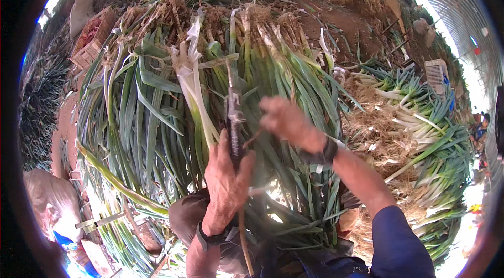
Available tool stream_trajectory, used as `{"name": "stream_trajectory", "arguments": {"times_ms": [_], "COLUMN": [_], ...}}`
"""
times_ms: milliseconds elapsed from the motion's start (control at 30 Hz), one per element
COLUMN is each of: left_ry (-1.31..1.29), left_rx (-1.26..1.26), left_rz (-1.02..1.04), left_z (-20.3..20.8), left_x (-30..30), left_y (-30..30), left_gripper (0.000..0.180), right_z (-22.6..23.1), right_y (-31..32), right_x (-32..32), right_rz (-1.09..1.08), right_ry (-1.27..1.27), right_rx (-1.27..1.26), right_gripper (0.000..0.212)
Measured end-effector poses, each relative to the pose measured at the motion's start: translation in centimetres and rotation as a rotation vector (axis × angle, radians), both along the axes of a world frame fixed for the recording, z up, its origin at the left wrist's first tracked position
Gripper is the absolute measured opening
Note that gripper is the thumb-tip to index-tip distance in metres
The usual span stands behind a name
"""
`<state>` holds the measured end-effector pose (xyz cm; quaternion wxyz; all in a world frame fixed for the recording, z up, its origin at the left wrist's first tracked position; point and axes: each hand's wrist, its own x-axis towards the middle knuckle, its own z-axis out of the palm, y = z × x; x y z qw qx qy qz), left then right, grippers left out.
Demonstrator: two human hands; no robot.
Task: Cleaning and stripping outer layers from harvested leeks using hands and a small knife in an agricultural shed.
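My left hand [226,181] is wrapped round a narrow dark tool [234,120] with a slim tip pointing away from me. A tan hose [243,241] comes up to this hand from below. Touching its fingertips is the lower end of a pale leek stalk [194,91], which lies across the heap. My right hand [286,120] hovers just right of the tool, smeared by motion, its fingers curled but hard to read. Under both hands spreads a big pile of leeks [152,104], green leaves toward me and roots at the far side.
More leeks [420,136] lie in a row at the right, roots inward. A crate [94,39] stands at the far left, a pale basket [436,75] at the far right. A white sack [50,194] sits at the near left. Loose leaves litter the soil [336,20].
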<state>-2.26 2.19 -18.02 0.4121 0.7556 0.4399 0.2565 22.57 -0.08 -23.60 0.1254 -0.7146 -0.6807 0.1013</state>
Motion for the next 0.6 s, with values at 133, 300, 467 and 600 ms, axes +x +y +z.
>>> {"name": "stream_trajectory", "arguments": {"times_ms": [133,300,467,600], "left_ry": [0.045,0.084,0.02,-0.048], "left_rx": [-0.08,-0.068,-0.099,-0.253], "left_rz": [-0.083,-0.14,-0.175,-0.223], "left_z": [0.4,-0.9,-1.3,-1.5], "left_x": [1.2,1.2,2.6,2.6], "left_y": [-0.8,-1.4,-1.7,-1.4], "left_gripper": [0.072,0.071,0.068,0.066], "right_z": [-4.1,-4.4,-3.2,1.3], "right_y": [2.1,4.0,3.2,1.2], "right_x": [7.9,5.3,10.6,11.2], "right_rz": [-0.414,-0.415,-0.453,-0.277], "right_ry": [-0.534,-0.419,0.115,0.894], "right_rx": [0.253,-0.098,-0.376,-0.336], "right_gripper": [0.052,0.068,0.072,0.049]}}
